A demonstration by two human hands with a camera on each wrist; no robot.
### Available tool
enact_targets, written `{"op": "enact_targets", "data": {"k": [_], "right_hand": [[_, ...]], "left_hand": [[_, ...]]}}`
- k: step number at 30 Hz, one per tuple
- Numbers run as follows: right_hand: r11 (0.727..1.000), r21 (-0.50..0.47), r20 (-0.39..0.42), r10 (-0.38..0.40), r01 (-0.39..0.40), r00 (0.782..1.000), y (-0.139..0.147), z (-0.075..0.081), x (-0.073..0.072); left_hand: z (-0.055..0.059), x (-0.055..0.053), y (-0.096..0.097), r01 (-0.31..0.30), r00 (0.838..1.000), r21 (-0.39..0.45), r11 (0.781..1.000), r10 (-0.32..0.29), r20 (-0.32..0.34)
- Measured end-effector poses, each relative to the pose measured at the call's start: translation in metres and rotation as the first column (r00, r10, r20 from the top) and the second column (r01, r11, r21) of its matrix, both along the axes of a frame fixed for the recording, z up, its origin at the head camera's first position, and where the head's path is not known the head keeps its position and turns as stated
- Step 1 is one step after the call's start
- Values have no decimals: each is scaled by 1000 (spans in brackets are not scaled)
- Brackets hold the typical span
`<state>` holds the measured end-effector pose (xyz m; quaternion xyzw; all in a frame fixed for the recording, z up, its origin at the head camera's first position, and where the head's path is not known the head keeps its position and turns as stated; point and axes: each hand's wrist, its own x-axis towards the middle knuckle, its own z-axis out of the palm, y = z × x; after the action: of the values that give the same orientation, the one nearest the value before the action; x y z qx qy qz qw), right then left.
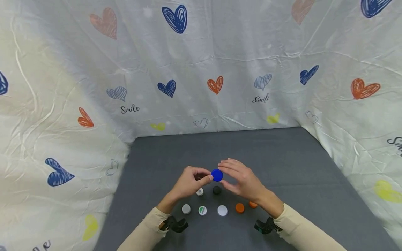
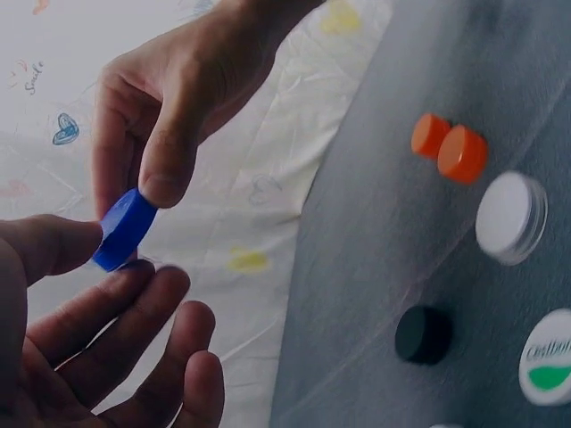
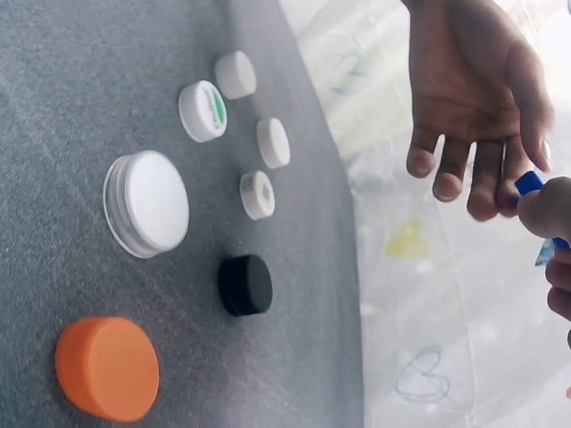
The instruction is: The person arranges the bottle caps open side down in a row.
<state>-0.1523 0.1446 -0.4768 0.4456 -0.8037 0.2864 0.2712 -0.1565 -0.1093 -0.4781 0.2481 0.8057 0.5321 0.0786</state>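
Observation:
A blue bottle cap (image 1: pixel 217 175) is held up above the dark cloth, between both hands. In the head view my left hand (image 1: pixel 190 182) pinches its left edge with thumb and forefinger. My right hand (image 1: pixel 246 179) grips it from the right by thumb and fingertips; the left wrist view shows that thumb on the cap's rim. The left hand's other fingers stand loosely apart from the cap. Below lie a black cap (image 1: pixel 217 190), a small white cap (image 1: pixel 200 191), a plain white cap (image 1: pixel 186 209), a white cap with a green print (image 1: pixel 202 210) and a larger white cap (image 1: pixel 222 210).
Two orange caps (image 1: pixel 240 208) lie at the right of the group, one partly hidden by the right forearm. Dark grey cloth (image 1: pixel 251 146) covers the table. A white curtain (image 1: pixel 194 45) printed with hearts hangs behind and at both sides.

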Motion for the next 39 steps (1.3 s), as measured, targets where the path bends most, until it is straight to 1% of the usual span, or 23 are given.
{"op": "enact_targets", "data": {"k": [2,3,4,5,6,7,9,12,13,15,17,18,20,22,23,26,29,33,35,36,39], "right_hand": [[1000,2,13,-20,20,1000,2,0,0],[1000,3,20,-31,31,999,4,0,1],[999,3,27,-40,40,999,5,-1,1],[999,2,34,-48,48,998,7,-1,2],[998,2,39,-57,57,998,9,-1,2],[998,2,44,-63,63,997,10,-2,3],[997,0,51,-72,72,996,13,-3,3],[997,-5,58,-75,75,996,14,-5,4],[997,-6,62,-73,73,995,15,-5,4],[998,-3,68,-67,68,995,15,-6,4],[997,10,83,-71,70,994,16,-5,5],[997,16,90,-74,73,993,17,-6,5],[996,29,104,-86,83,991,21,-6,6],[993,48,118,-111,106,987,27,-6,6],[992,54,121,-120,114,985,30,-7,6],[987,78,123,-150,141,981,39,-12,6],[979,109,128,-186,172,974,46,-21,6],[960,180,158,-245,216,957,52,-37,7],[946,223,182,-277,234,944,54,-45,8],[939,244,191,-291,242,937,55,-49,8],[927,279,221,-317,252,922,55,-59,10]], "left_hand": [[1,0,-1,-29,997,-33,999,26,-78],[1,1,-2,-48,990,-52,997,41,-132],[1,1,-3,-68,980,-73,995,53,-192],[1,1,-3,-93,964,-98,991,65,-258],[1,2,-3,-115,943,-119,986,70,-327],[1,2,-3,-135,917,-136,982,72,-393],[1,2,-1,-163,857,-164,973,57,-513],[-1,2,6,-171,773,-196,966,8,-635],[-1,2,8,-167,749,-203,965,-10,-662],[-1,2,14,-160,707,-211,964,-37,-706],[-2,1,20,-159,677,-212,964,-50,-734],[-2,1,23,-161,666,-215,963,-55,-744],[-3,0,29,-166,658,-230,959,-66,-750],[-5,-2,37,-177,659,-266,948,-86,-747],[-6,-3,41,-181,663,-288,940,-100,-742],[-9,-7,53,-195,683,-371,908,-146,-716],[-16,-12,66,-208,706,-463,862,-196,-681],[-27,-16,80,-219,737,-580,785,-257,-625],[-33,-17,86,-219,747,-625,750,-283,-602],[-36,-18,88,-222,749,-643,733,-294,-593],[-45,-19,95,-227,750,-684,693,-323,-576]]}}
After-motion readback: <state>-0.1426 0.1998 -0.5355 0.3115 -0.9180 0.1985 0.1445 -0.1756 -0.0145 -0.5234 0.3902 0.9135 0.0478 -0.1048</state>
